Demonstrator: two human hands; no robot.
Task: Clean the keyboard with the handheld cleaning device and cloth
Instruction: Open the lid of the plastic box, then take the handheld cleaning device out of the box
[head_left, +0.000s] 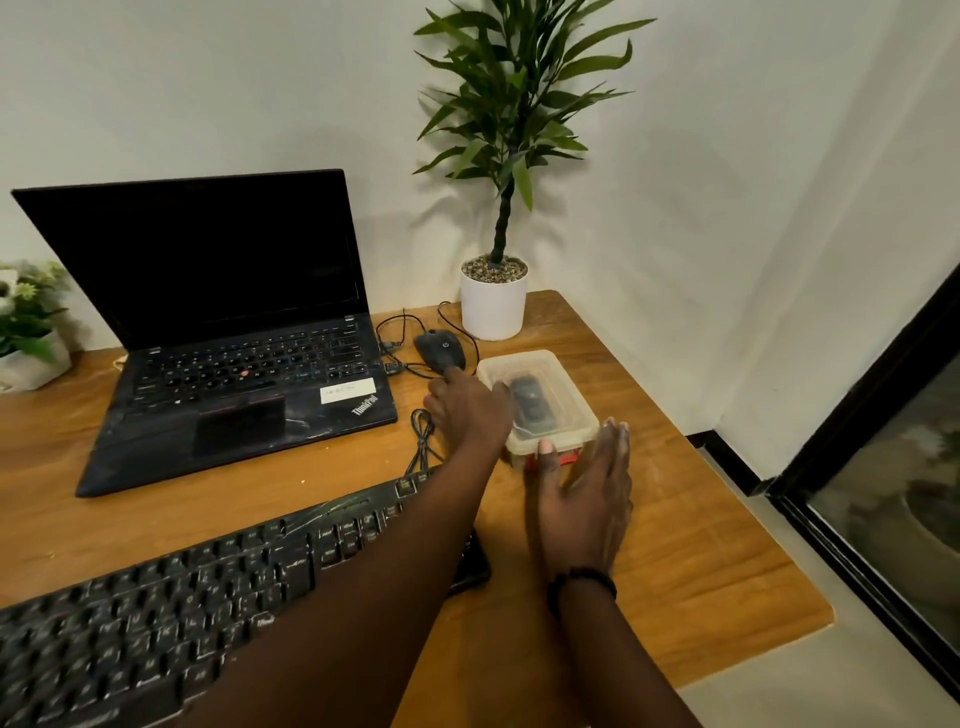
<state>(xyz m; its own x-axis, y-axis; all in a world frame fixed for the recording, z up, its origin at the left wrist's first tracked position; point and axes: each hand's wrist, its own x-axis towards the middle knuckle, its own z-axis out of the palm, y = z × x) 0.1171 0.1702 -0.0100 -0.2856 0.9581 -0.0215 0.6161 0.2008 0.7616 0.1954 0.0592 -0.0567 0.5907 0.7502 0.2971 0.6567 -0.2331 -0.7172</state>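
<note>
From the head camera, a black full-size keyboard (208, 597) lies at the near left of the wooden table (701, 545), partly crossed by the person's left forearm. Behind it sits an open black laptop (234, 338), with a black wired mouse (439, 351) and a white potted plant (493, 301) further right.

Near the right edge of the table stands a clear plastic lidded box with a red clasp (550, 410). Through its lid shows a dark oblong object (530, 405), probably the handheld cleaning device; no cloth can be made out.

The left hand (467, 410) rests on the left side of the box, fingers curved over the lid's edge, seemingly steadying it. The right hand (587, 493) is at the near end, fingers fairly straight and close together, thumb pressing on or near the red clasp.

The step in hand looks to be opening the box to get the device out. To do it well, the left hand should hold the base down firmly so that the box does not slide toward the mouse cable, while the right thumb lifts the clasp outward. There may be a second clasp at the far end, which cannot be seen. The lid should then be raised gently and level.
</note>
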